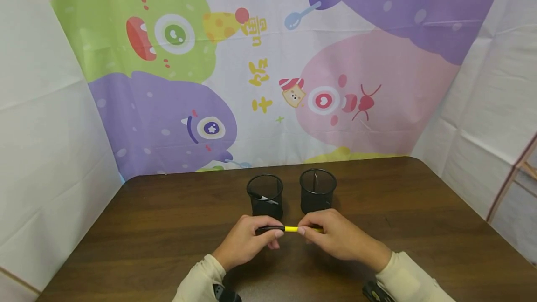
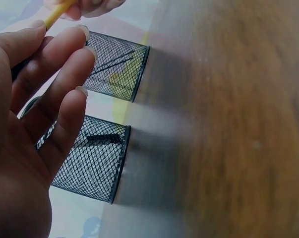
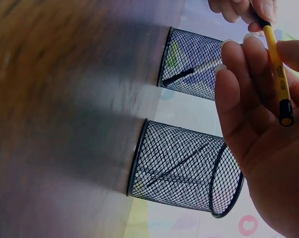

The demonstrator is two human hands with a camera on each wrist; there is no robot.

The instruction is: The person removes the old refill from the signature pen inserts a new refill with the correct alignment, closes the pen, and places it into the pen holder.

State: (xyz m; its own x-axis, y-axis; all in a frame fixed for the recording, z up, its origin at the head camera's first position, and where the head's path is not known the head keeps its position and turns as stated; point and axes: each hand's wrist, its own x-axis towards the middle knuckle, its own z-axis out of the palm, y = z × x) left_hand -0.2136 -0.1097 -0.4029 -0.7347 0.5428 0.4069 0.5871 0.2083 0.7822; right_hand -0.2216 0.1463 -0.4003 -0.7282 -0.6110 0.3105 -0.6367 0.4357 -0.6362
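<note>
Between my two hands, in front of the cups in the head view, is a pen with a yellow barrel [image 1: 291, 229] and a black cap [image 1: 270, 229]. My left hand [image 1: 251, 239] pinches the black cap between thumb and forefinger. With thumb and forefinger, my right hand [image 1: 335, 234] holds the yellow barrel. In the right wrist view the barrel [image 3: 279, 79] slants down across the palm to a black end [image 3: 286, 113]. The other fingers of both hands extend loosely beside the pen.
Two black mesh pen cups stand just beyond the hands on the brown table [image 1: 176, 227]. A black-and-white marker [image 1: 262, 197] leans in the left cup [image 1: 267, 210]; the right cup [image 1: 316, 202] holds thin sticks [image 3: 181, 161]. A cartoon-printed cloth [image 1: 268, 143] hangs behind.
</note>
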